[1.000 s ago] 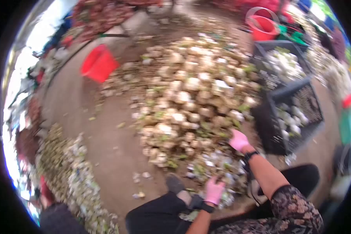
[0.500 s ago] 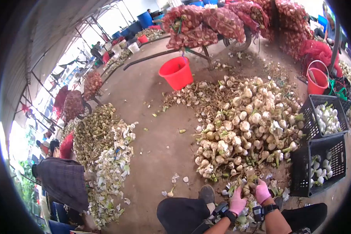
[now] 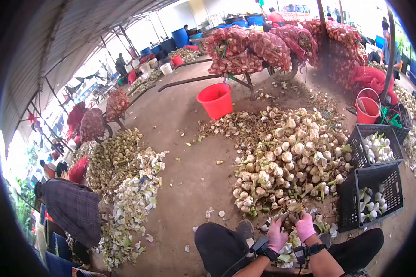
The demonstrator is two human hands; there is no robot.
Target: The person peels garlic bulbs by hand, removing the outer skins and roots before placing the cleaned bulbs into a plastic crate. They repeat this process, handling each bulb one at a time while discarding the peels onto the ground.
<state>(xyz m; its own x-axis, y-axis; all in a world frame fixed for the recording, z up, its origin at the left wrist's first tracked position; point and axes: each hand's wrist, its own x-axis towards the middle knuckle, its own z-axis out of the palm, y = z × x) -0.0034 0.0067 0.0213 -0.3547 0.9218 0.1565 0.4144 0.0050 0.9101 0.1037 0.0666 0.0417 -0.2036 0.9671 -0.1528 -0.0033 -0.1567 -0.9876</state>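
Observation:
My left hand (image 3: 277, 236), in a pink glove, is closed at the near edge of a large heap of garlic bulbs (image 3: 286, 157). Close beside it, my right hand (image 3: 305, 227), gloved in pink too, curls its fingers inward. A garlic bulb (image 3: 290, 221) with dull outer skin lies between the two hands, mostly covered by the fingers. Peeled-off leaves and skins (image 3: 289, 251) litter the ground below my wrists. To the right, a black crate (image 3: 370, 198) contains several clean white bulbs.
Behind that crate stands another black crate (image 3: 372, 145) of white bulbs. A red bucket (image 3: 216, 102) sits beyond the heap, near a cart loaded with red mesh sacks (image 3: 235, 48). At left, a person in a dark checked top (image 3: 71, 207) bends beside another garlic pile (image 3: 113, 157).
The view has tilted up a little, so the scene sits lower in the picture. My hands stay together at the heap's edge, and the fingers have drawn closer to each other.

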